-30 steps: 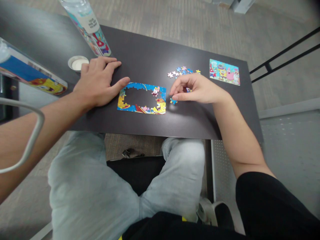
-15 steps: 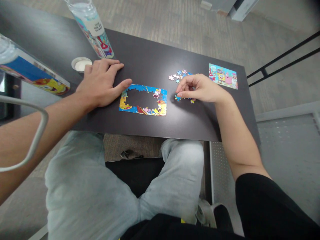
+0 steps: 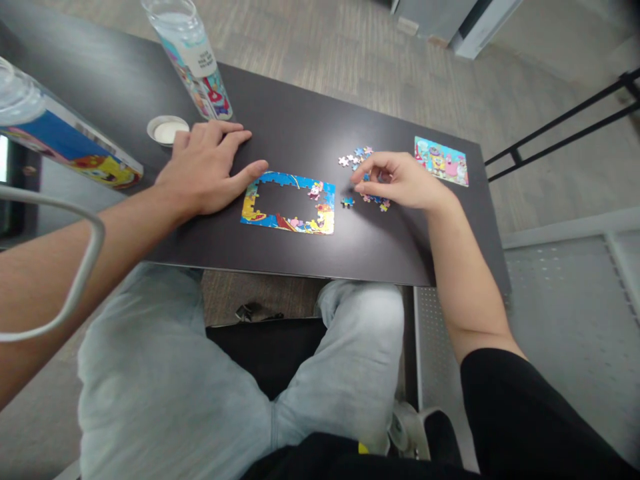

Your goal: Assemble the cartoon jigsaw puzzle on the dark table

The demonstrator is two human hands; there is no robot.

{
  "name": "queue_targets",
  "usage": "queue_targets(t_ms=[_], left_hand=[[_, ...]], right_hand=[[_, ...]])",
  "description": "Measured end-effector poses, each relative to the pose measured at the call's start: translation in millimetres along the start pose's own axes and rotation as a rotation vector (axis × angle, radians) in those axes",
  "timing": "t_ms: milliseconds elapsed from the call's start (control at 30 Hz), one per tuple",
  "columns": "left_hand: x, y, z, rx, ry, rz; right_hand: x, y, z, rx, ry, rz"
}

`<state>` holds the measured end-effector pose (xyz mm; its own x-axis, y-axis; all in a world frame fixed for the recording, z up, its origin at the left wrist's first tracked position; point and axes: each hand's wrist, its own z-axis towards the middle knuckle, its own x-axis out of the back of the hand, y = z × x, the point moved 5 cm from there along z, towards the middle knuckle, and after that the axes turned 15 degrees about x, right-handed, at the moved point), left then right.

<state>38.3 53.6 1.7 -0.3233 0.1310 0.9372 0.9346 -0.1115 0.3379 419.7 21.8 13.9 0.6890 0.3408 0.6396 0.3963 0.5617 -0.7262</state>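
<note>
A jigsaw puzzle frame (image 3: 285, 224) of joined, brightly coloured pieces lies flat on the dark table, its middle showing bare tabletop. My left hand (image 3: 203, 167) rests palm down and open at its left, thumb at the upper left corner. To the right of the frame, my right hand (image 3: 390, 179) hovers over a pile of loose puzzle pieces (image 3: 356, 157), fingers curled, with a small gap between thumb and index finger. One blue and yellow puzzle piece (image 3: 347, 201) lies apart, just below the fingertips. My palm partly hides the pile.
A cartoon picture card (image 3: 443, 161) lies at the table's right end. A clear printed tube (image 3: 197, 67) stands at the back left, near a round white lid (image 3: 167, 131). Another printed tube (image 3: 75, 137) is at the far left. A pale cable (image 3: 75, 287) crosses over my left forearm.
The blue and yellow piece now lies separate, nearer the puzzle frame, with my right fingertips slightly up from it. My left hand keeps its place. The camera view has shifted slightly.
</note>
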Motion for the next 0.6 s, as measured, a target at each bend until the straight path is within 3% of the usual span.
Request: queue_targets(t_ms=[100, 200, 400, 600], left_hand=[[0.4, 0.9, -1.1, -0.014, 0.012, -0.003], [-0.6, 0.9, -0.9, -0.031, 0.016, 0.02], [-1.0, 0.9, -0.2, -0.034, 0.022, 0.054], [-1.9, -1.9, 3.7, -0.021, 0.037, 0.062]], right_hand=[[23.1, 5.8, -6.3, 0.056, 0.128, -0.294], [41.6, 13.9, -16.4, -0.002, 0.149, -0.4], [59.5, 21.6, -32.6, -0.136, 0.087, -0.31], [48.7, 21.6, -36.8, -0.271, -0.129, -0.093]])
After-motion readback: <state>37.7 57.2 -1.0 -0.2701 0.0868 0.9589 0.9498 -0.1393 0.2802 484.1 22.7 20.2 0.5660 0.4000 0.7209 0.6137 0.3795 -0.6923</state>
